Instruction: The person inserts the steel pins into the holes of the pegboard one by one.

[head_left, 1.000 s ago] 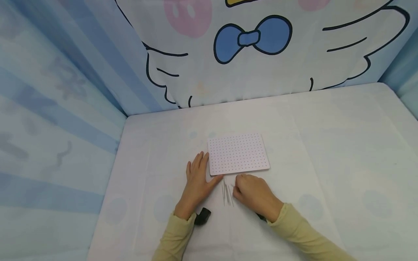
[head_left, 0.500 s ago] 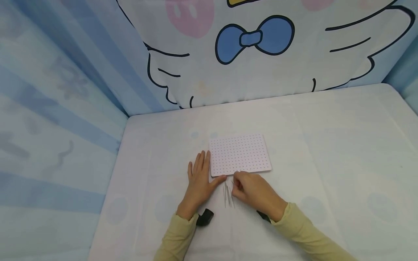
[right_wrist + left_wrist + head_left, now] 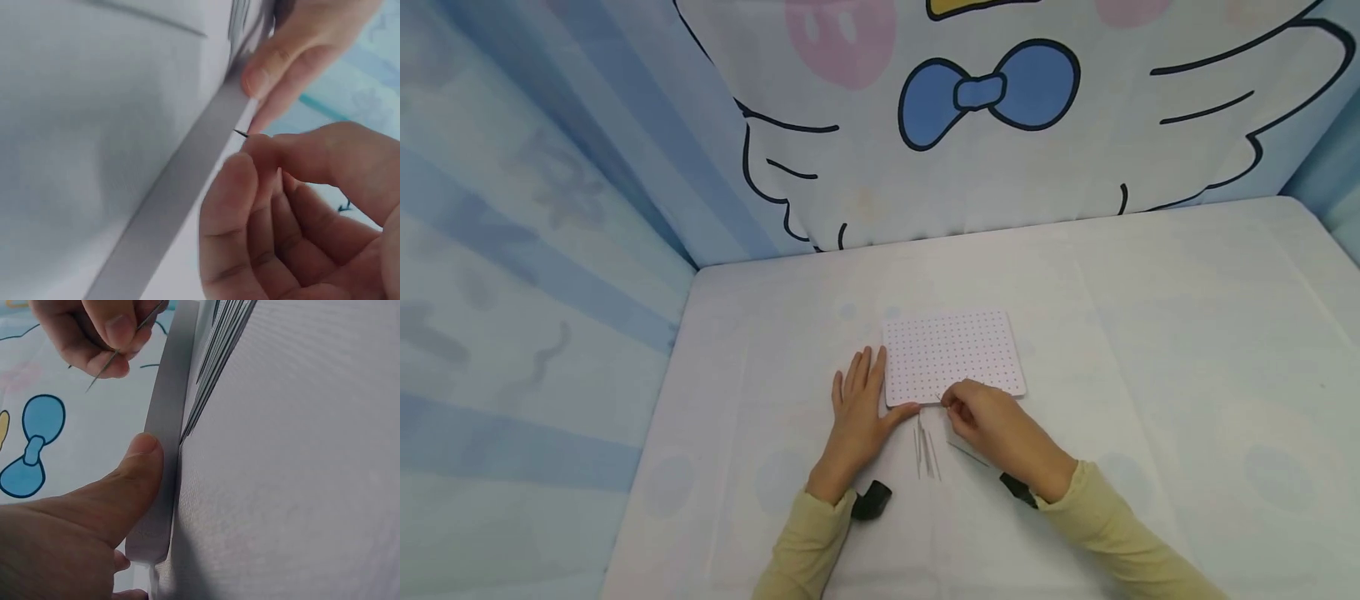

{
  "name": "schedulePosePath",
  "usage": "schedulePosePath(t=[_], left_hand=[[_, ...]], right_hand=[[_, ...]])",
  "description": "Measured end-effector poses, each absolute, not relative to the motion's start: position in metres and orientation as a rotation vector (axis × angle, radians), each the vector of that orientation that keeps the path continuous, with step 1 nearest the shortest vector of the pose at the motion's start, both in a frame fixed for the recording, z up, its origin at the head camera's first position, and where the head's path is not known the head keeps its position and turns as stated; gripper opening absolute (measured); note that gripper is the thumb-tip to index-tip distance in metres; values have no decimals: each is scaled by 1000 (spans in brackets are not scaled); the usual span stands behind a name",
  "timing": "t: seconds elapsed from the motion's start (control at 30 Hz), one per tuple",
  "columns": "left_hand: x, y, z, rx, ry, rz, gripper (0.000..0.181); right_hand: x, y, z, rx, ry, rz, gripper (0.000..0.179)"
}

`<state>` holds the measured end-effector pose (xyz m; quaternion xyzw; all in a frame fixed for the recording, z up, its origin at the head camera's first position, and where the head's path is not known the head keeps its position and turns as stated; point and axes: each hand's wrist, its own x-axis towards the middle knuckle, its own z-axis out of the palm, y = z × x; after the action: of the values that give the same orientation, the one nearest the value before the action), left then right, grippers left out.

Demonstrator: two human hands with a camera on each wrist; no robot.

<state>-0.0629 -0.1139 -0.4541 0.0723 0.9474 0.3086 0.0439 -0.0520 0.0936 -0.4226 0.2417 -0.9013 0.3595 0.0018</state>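
Note:
A white board (image 3: 953, 350) with rows of small holes lies flat on the table. My left hand (image 3: 856, 423) rests at its front left corner, fingers stretched along the left side and thumb against the front edge. Over the board's front edge, my right hand (image 3: 996, 425) pinches a thin metal pin (image 3: 104, 369) between thumb and fingertips. The pin slants across the fingers in the left wrist view; just its short tip (image 3: 240, 133) shows in the right wrist view. Several more metal pins (image 3: 926, 450) lie loosely bundled in front of the board, near the left thumb.
A white cloth (image 3: 1187, 375) covers the table. A thin dark line (image 3: 967, 453) crosses it below the right hand. Black wrist straps (image 3: 871, 500) sit at both cuffs. Behind stands a printed curtain (image 3: 985, 167), with a blue one (image 3: 535, 333) at the left.
My right hand has moved up and slightly right, from beside the pin bundle to over the board's front edge, bringing a pin along. The left hand keeps its place at the board.

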Motion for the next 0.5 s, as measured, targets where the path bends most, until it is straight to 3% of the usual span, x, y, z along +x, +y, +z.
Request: schedulePosePath(t=[0.5], left_hand=[[-63, -113, -456, 208, 2895, 931, 95]], right_hand=[[-64, 109, -409, 680, -2751, 1173, 7]])
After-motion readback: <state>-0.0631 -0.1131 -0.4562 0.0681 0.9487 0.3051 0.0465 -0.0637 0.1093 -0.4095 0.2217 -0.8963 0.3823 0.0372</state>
